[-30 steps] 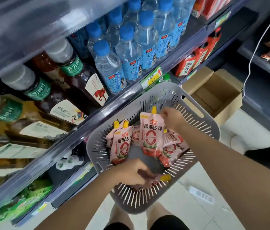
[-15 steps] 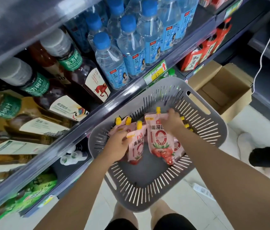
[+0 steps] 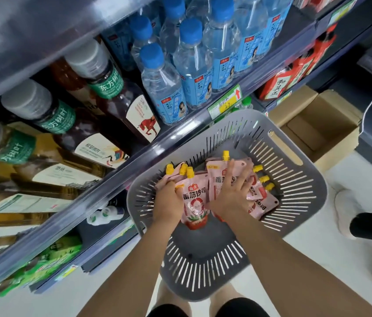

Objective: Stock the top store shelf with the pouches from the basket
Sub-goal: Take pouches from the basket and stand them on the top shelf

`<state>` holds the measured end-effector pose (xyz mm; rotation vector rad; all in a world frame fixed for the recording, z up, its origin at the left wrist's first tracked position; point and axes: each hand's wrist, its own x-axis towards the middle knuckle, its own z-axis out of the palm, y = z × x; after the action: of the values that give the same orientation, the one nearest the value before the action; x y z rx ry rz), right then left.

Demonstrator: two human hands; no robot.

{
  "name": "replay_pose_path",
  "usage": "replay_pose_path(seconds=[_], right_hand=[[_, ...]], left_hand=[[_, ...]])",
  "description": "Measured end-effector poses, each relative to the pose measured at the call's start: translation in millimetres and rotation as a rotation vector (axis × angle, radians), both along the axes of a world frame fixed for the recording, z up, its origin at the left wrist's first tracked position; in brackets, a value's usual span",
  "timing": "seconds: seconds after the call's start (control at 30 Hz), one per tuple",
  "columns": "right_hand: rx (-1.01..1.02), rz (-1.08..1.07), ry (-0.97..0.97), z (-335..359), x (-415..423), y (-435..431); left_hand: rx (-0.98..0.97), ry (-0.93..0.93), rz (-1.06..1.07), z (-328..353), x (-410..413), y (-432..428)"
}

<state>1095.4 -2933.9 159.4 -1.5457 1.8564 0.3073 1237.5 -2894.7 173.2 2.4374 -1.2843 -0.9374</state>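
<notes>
A grey slotted basket [image 3: 294, 177] hangs in front of the shelves, holding several pink tomato-sauce pouches with yellow caps. My left hand [image 3: 167, 202] grips a bunch of pouches [image 3: 193, 200] at their left side. My right hand [image 3: 233, 193] lies with fingers spread over an upright pouch [image 3: 217, 172] and holds it. More pouches [image 3: 260, 197] lie at the basket's right, partly under my right hand. The top shelf is out of view.
Shelf edge [image 3: 121, 177] runs just left of the basket. Water bottles [image 3: 194, 65] and tea bottles [image 3: 102, 88] fill that shelf. An open cardboard box [image 3: 317, 129] sits on the floor at right. Another person's shoe [image 3: 345, 211] stands at the right.
My left hand has lifted a pouch from the basket's near side and gathered it with those at the left. My right hand has slid down onto the upright pouch. The view has tilted down a little.
</notes>
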Motion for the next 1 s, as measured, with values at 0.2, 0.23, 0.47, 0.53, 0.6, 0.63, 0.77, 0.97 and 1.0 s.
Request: replay_pose_path(seconds=[0.2, 0.23, 0.47, 0.53, 0.6, 0.63, 0.77, 0.97, 1.0], right_hand=[[-0.118, -0.006, 0.012, 1, -6, 2], [-0.098, -0.012, 0.017, 3, -10, 0], [-0.078, -0.237, -0.053, 14, -33, -14], [-0.084, -0.268, -0.11, 16, -37, -16], [-0.084, -0.271, -0.147, 20, -39, -17], [-0.085, -0.267, -0.158, 22, -40, -16], [-0.087, -0.283, -0.214, 25, -45, -15], [-0.066, -0.318, -0.247, 22, -49, -13], [-0.062, -0.323, -0.249, 22, -48, -13]], left_hand=[[-0.1, -0.172, 0.038, 3, -8, 9], [-0.141, -0.162, 0.064, 5, -14, 12], [-0.073, -0.219, -0.066, -12, -71, 38], [0.006, -0.263, -0.134, -28, -75, 37], [0.053, -0.332, -0.222, -44, -74, 37], [0.049, -0.36, -0.248, -50, -72, 36], [0.025, -0.443, -0.317, -59, -67, 30], [0.014, -0.463, -0.26, -71, -71, 29], [0.0, -0.458, -0.235, -72, -73, 30]])
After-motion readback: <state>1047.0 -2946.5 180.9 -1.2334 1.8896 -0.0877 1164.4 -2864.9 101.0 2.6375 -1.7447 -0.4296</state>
